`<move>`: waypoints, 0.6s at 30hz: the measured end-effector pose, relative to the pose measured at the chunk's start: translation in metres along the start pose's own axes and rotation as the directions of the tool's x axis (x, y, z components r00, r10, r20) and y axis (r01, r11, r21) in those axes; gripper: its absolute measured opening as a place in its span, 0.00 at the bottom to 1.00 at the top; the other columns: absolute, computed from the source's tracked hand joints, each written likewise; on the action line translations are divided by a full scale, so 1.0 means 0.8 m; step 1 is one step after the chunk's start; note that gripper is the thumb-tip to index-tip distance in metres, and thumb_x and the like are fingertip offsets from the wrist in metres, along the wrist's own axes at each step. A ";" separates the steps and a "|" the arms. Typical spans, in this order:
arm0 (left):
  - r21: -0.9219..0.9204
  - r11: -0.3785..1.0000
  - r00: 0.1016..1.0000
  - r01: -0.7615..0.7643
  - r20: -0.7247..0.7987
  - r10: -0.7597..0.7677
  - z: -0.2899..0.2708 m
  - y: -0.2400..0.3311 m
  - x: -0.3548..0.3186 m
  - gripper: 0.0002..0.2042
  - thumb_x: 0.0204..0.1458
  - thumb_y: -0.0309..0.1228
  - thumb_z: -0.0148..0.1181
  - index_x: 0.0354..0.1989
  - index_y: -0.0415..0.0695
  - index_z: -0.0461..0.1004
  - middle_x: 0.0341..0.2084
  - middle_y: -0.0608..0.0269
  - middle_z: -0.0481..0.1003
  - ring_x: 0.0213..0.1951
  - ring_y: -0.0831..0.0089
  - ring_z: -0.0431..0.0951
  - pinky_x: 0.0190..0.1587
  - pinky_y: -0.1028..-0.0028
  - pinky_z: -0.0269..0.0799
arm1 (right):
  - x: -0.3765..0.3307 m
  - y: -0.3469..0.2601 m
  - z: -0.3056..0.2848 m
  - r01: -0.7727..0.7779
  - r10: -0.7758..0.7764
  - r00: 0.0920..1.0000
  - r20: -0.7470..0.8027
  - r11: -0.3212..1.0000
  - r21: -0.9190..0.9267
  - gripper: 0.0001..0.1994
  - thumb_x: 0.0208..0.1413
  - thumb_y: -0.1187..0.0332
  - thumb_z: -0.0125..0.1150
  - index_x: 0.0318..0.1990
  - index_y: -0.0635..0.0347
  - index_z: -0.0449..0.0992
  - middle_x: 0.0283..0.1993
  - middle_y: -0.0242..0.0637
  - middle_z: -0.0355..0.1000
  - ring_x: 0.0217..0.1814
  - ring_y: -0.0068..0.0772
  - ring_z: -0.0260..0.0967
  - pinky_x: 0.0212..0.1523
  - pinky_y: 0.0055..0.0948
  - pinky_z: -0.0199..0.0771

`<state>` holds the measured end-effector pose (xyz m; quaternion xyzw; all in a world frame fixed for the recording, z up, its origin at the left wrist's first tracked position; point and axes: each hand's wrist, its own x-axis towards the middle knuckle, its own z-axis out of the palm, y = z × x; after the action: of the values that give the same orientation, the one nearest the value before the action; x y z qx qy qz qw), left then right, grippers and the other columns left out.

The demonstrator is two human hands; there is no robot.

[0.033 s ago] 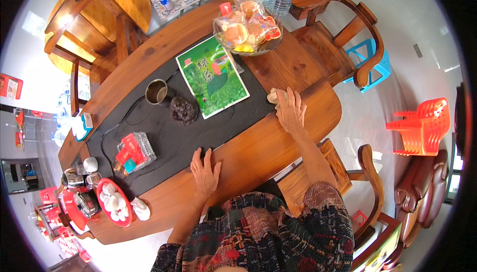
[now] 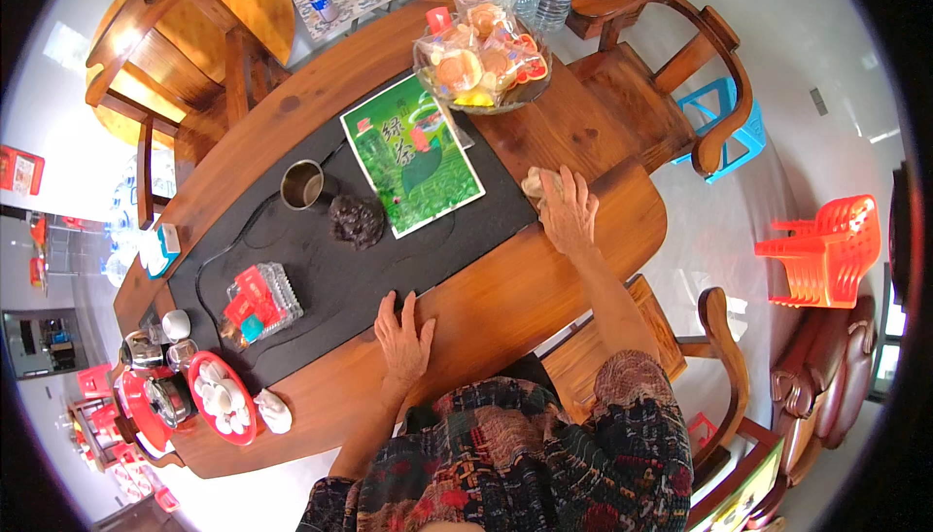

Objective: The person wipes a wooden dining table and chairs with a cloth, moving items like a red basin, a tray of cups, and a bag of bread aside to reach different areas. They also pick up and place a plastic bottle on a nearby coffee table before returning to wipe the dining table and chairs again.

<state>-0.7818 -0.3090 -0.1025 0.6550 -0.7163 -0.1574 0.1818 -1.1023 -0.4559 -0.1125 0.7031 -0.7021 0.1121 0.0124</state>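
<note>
My right hand (image 2: pixel 567 213) presses a crumpled beige cloth (image 2: pixel 540 182) against the wooden table (image 2: pixel 476 304), near the right end of the black inset tray (image 2: pixel 389 262). Part of the cloth is hidden under the fingers. My left hand (image 2: pixel 403 340) lies flat with fingers spread over the table's near edge, its fingertips at the tray's border. It holds nothing. On the tray, a green printed packet (image 2: pixel 413 158) lies flat beyond both hands. To its left are a dark lumpy ornament (image 2: pixel 357 221) and a metal cup (image 2: pixel 304 184).
A clear box with red packets (image 2: pixel 260 304) sits on the tray's left. Farther left are a red plate of white cups (image 2: pixel 223 398) and a glass teapot (image 2: pixel 169 400). A glass bowl of wrapped snacks (image 2: pixel 481 66) stands at the far side. Wooden chairs (image 2: pixel 632 114) surround the table.
</note>
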 end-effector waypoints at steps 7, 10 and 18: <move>0.271 0.962 0.999 0.018 0.021 -0.025 0.030 0.014 0.004 0.31 0.52 0.45 0.57 0.64 0.50 0.59 0.64 0.46 0.49 0.65 0.44 0.47 0.63 0.47 0.43 | 0.176 0.056 0.028 -0.198 0.198 0.980 0.016 0.980 -0.021 0.29 0.55 0.62 0.55 0.65 0.46 0.57 0.67 0.45 0.48 0.69 0.49 0.47 0.57 0.54 0.56; 0.322 0.947 0.999 0.007 0.030 -0.018 0.032 0.016 0.006 0.31 0.52 0.47 0.57 0.64 0.50 0.60 0.64 0.44 0.49 0.64 0.43 0.48 0.62 0.47 0.45 | 0.225 0.076 0.037 -0.362 0.362 0.931 0.046 0.932 -0.019 0.29 0.54 0.64 0.55 0.65 0.48 0.57 0.67 0.44 0.49 0.69 0.47 0.46 0.57 0.53 0.56; 0.326 0.945 0.999 -0.016 0.051 0.000 0.030 0.017 0.006 0.32 0.54 0.48 0.54 0.65 0.48 0.57 0.64 0.43 0.49 0.64 0.43 0.47 0.62 0.46 0.44 | 0.173 0.003 0.064 0.030 -0.028 0.995 -0.100 1.000 0.011 0.24 0.52 0.71 0.50 0.59 0.53 0.66 0.66 0.35 0.56 0.70 0.38 0.49 0.57 0.49 0.53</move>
<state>-0.8052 -0.3131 -0.1169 0.6690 -0.7395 -0.0524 0.0536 -1.0993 -0.6008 -0.1383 0.7067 -0.6897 0.1512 0.0449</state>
